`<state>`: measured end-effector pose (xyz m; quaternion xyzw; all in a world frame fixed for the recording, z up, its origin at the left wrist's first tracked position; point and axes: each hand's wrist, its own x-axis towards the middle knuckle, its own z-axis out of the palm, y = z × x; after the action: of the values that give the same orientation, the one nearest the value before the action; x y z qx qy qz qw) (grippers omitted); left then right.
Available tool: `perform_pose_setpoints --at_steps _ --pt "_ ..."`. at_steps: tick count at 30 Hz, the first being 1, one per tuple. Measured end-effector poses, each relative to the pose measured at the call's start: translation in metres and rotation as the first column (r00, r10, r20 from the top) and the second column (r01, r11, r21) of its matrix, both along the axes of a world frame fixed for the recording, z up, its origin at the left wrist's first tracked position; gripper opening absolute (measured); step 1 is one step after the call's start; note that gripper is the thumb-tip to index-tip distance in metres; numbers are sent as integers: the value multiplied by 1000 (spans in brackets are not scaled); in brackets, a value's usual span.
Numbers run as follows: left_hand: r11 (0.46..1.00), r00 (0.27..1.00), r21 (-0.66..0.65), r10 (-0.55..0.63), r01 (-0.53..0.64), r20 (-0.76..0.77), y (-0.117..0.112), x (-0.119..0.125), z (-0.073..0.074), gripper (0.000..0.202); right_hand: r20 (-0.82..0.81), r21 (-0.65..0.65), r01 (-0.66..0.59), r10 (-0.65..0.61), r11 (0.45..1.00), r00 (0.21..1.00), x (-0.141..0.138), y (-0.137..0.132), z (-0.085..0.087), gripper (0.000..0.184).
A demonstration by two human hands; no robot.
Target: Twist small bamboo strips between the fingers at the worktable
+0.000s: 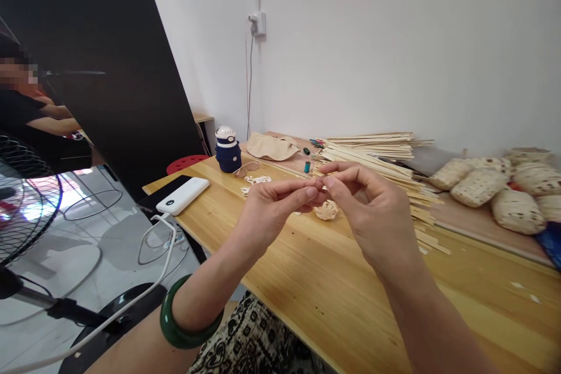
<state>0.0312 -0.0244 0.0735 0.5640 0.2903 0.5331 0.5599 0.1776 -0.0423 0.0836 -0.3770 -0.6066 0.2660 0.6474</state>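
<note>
Bamboo strip (325,175) clamped between the left hand (272,213) and right hand (372,216) grips, both pinched closed; woven bamboo piece (326,209) rests beneath on wooden counter (333,304).

Left hand (272,210), right hand (372,216): one each. One bangle (186,315), one power bank (182,195), one flask (228,151), one fan (26,204), one woven piece (326,210). Woven balls (478,186): at least five.

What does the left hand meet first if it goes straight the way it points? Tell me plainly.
The right hand, most likely: the left hand's fingertips point straight at the right hand's fingertips, almost touching them, though depth is hard to judge from this view.
</note>
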Motion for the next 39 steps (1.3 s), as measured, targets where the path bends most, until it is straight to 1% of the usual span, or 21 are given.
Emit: perform_pose_setpoints --at_steps 7,12,19,29,36,39 --pt "1000 1000 -6 -1 1 8 -1 -1 -1 11 19 7 -7 7 1000 1000 0 -2 1 14" --pt "1000 1000 -3 -5 5 2 0 -1 -3 11 0 7 -27 27 1000 1000 0 -1 -2 13" --pt "1000 1000 -17 -10 10 7 -2 -2 -3 12 54 -6 0 0 1000 999 1 -2 -2 15" --pt "999 1000 -21 -28 28 0 0 -2 -4 12 66 14 37 -38 999 997 0 -2 -1 16" --pt "999 999 -41 -33 33 12 3 -3 -6 11 17 -8 2 -2 1000 1000 -1 -1 -6 15" --pt "998 999 -49 -32 32 9 3 -3 -5 11 27 -25 -14 14 1000 1000 -1 -1 -6 16"
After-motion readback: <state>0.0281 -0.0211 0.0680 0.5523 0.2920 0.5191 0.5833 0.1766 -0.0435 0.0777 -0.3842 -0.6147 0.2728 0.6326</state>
